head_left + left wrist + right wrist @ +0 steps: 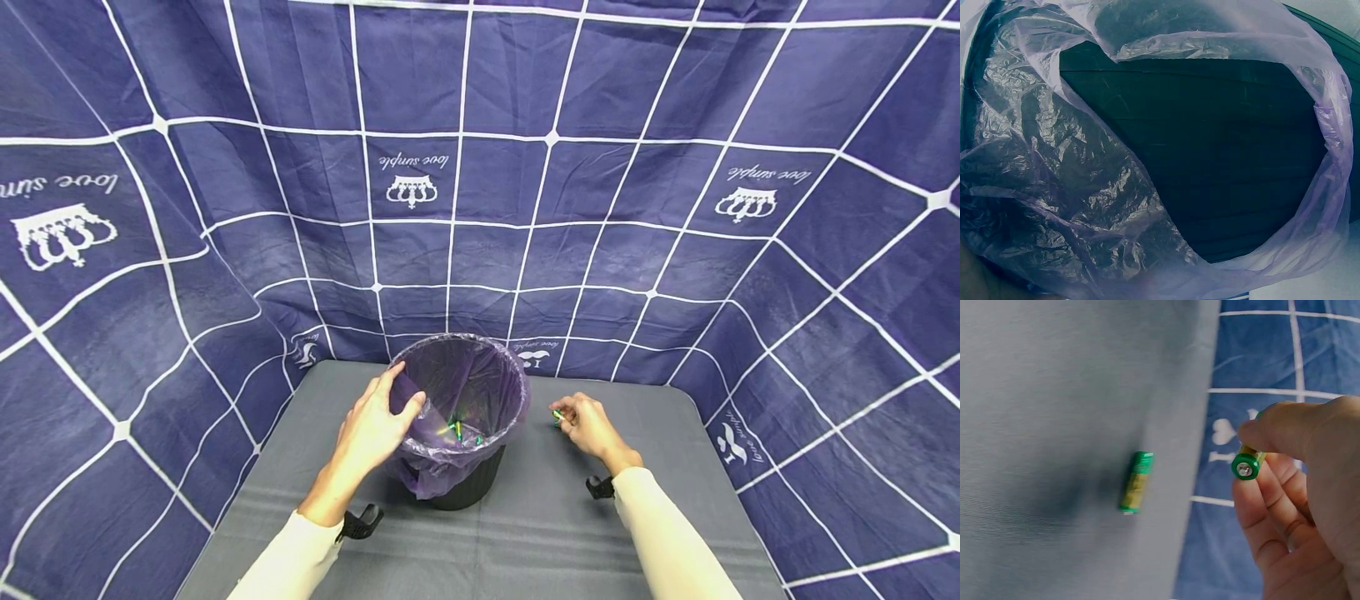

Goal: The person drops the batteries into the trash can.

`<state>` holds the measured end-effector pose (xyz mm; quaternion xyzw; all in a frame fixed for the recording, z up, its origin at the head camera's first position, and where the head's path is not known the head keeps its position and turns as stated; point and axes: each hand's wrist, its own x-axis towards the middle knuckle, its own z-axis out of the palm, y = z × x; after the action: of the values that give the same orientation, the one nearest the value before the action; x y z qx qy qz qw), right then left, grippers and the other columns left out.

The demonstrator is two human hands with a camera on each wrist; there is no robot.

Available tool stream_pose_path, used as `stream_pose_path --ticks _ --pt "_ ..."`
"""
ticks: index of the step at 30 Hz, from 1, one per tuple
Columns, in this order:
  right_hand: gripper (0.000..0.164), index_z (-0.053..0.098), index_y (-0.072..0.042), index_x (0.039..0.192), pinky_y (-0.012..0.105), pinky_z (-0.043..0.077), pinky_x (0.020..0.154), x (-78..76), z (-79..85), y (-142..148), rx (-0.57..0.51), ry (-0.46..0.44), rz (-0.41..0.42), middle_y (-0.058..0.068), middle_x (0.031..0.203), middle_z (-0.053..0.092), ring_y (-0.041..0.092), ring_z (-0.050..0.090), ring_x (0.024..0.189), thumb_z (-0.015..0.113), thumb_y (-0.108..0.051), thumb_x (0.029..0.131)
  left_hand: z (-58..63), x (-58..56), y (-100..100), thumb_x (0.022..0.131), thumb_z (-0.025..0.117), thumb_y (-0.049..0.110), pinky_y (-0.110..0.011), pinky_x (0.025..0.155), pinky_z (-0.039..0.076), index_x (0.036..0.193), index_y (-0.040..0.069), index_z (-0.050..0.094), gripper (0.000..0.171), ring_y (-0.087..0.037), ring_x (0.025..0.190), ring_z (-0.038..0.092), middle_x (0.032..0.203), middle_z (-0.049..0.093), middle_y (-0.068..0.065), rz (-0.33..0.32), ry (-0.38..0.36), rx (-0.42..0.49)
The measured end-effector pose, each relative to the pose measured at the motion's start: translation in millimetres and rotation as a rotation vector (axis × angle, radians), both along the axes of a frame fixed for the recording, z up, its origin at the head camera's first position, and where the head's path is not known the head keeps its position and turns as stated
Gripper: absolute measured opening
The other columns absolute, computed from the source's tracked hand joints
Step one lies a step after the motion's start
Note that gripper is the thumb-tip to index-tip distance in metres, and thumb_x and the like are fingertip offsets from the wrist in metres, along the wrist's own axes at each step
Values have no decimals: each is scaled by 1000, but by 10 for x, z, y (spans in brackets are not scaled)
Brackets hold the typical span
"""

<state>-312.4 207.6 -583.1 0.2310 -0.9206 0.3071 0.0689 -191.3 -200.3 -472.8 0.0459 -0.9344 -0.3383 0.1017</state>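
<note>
My right hand (588, 425) pinches a small green and gold battery (1247, 464) between thumb and fingers, one metal end facing the wrist camera. A second, matching battery (1137, 482) lies on the grey surface below that hand. To the left stands a black trash bin (468, 487) lined with a translucent purple bag (498, 367). My left hand (371, 425) rests at the bin's left rim, fingers extended and thumb apart over the bag's edge. Several batteries (458, 431) lie inside the lined bin. In the left wrist view, bag folds (1079, 162) hang over the bin's dark ribbed side (1210, 150).
The bin and hands are over a grey cloth-covered table (555, 517). Dark blue cloth with white grid lines (600, 250) hangs behind and along both sides. Black wrist straps (362, 522) sit at both cream sleeves.
</note>
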Motion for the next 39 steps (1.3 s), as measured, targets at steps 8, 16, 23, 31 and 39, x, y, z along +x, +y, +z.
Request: stream_pose_path --ticks 8,16,23,31,39 --pt "32 87 -5 118 33 67 81 16 377 -100 15 63 12 11 101 76 17 76 87 81 12 92 -29 7 9 112 67 59 -80 116 54 179 28 46 77 -60 153 63 177 57 -18 3 3 5" --pt "35 86 -4 122 38 68 84 44 844 -255 32 132 49 10 102 75 20 76 89 80 12 91 -28 6 3 112 67 60 -81 118 53 180 28 45 78 -60 155 61 179 55 -18 1 3 11" --pt "35 86 -3 123 44 69 84 96 1214 -394 38 218 57 14 102 73 25 78 89 78 12 91 -10 16 5 113 66 59 -81 118 52 180 27 45 77 -59 156 60 180 54 -18 -3 7 12" --pt "34 86 -2 122 45 68 85 173 1581 -586 23 285 93 16 104 74 28 78 91 80 12 92 8 6 6 113 66 59 -81 119 52 180 27 44 78 -60 155 60 179 54 -19 -4 0 6" --pt "35 86 -1 123 47 68 86 274 1937 -866 -12 282 175 16 102 72 31 77 92 75 13 93 4 14 -4 114 65 59 -81 121 50 182 27 41 79 -60 158 57 183 50 -18 -11 -12 6"
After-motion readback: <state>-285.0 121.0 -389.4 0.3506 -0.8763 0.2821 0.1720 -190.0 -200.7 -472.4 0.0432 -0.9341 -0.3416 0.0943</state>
